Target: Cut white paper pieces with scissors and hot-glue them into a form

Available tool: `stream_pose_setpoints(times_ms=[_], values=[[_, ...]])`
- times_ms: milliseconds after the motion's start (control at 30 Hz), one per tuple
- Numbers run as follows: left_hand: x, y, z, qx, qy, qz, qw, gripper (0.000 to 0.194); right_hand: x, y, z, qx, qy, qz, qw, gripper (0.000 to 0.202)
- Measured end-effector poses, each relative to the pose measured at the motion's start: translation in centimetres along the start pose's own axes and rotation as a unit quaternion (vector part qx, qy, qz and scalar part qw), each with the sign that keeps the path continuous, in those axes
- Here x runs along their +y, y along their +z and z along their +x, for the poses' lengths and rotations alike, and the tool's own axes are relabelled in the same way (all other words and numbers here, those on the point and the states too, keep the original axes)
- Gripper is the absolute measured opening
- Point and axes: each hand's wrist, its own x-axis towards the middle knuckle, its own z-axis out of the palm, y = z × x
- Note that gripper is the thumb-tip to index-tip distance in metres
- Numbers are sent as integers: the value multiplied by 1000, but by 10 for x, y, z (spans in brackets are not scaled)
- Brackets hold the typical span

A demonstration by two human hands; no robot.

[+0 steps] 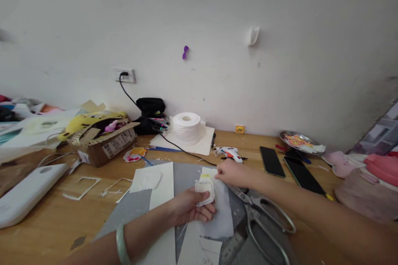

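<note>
My left hand (197, 209) is closed around a small white rounded-square piece (204, 193), thumb on top, with dark stitch-like marks along its edges. Just up and to the right, my right hand (231, 172) is pinched closed. Whatever its fingers hold, perhaps something thin, is too small to make out. Beneath both hands, a white sheet (222, 211) and strips of white card (162, 203) lie on a grey mat (186, 174). Large metal scissors (259, 215) rest under my right forearm, beside a ruler (233, 246).
A hot glue gun (232, 154) and a tissue roll (186, 128) are behind my hands. Two phones (272, 161) and a metal dish (300, 141) sit to the right. An opened cardboard box (105, 143), cut-out scraps (83, 188) and a white device (31, 192) occupy the left.
</note>
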Motion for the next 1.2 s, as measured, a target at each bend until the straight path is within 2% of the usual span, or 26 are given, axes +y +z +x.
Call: stream_pose_setpoints(times_ms=[133, 267, 367, 467, 633, 867, 1067, 1133, 1200], values=[[14, -10, -2, 5, -7, 21, 1000, 29, 18, -36, 20, 18, 86, -75, 993, 28], [26, -16, 3, 12, -4, 23, 1000, 23, 42, -58, 33, -32, 182, -128, 974, 36], [28, -17, 11, 12, -1, 10, 1000, 20, 54, -58, 37, -67, 218, -149, 962, 36], [27, -18, 19, 6, -6, -3, 1000, 20, 61, -49, 40, -91, 225, -145, 959, 37], [27, -19, 24, -9, -19, -19, 1000, 22, 72, -34, 49, -81, 205, -117, 968, 41], [31, -20, 24, -23, -37, -20, 999, 24, 85, -19, 55, 34, 192, -88, 977, 33], [29, -20, 25, -46, -46, -13, 998, 32, 65, 11, 32, 154, 156, -40, 975, 35], [26, -21, 25, -68, -48, 0, 997, 35, 62, 24, 25, 237, 100, 28, 966, 34], [24, -21, 25, -88, -47, 6, 995, 38, 64, 36, 20, 314, 67, 117, 940, 32]])
